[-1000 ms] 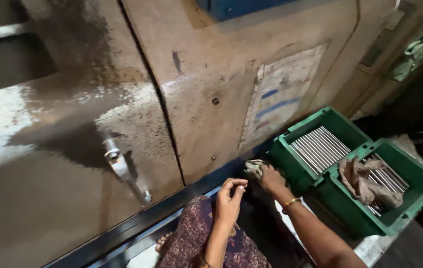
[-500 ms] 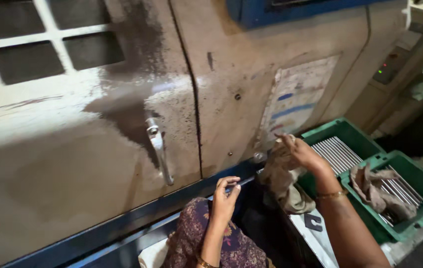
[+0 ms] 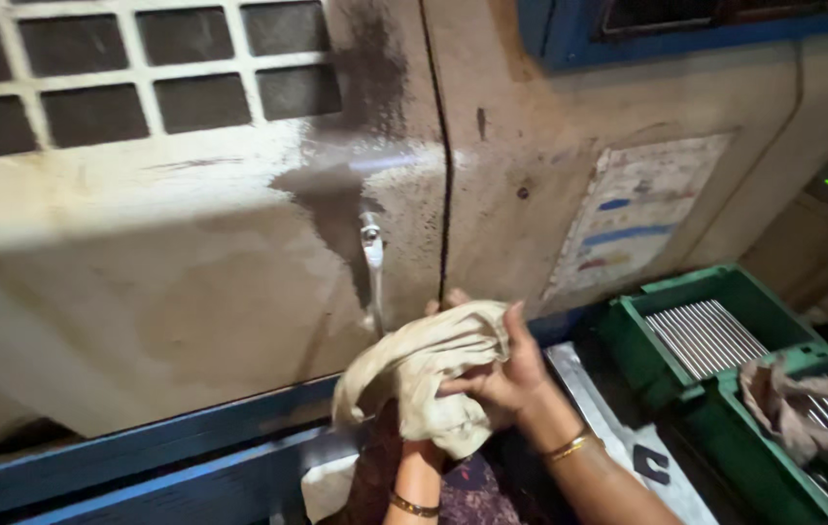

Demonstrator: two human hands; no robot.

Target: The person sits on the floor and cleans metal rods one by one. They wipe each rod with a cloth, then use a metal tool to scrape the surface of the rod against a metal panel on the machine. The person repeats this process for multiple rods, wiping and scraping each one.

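My right hand [image 3: 503,377] grips a crumpled beige rag [image 3: 414,374] in front of a dirty beige machine door [image 3: 190,253]. The rag is bunched over my left hand [image 3: 426,449], which shows only as a wrist with a bangle below the cloth. Both hands are low in the middle of the head view, just under the door's metal handle [image 3: 373,267]. Whether the left hand's fingers are closed is hidden by the rag.
Two green crates [image 3: 672,374] with metal rods [image 3: 706,335] stand at the right; the nearer one has another rag [image 3: 791,408] on it. A label [image 3: 633,214] is stuck on the machine panel. A blue rail [image 3: 142,457] runs below the door.
My right hand lifted the rag from beside the crates and brought it left over my left hand. The view tilted up and left.
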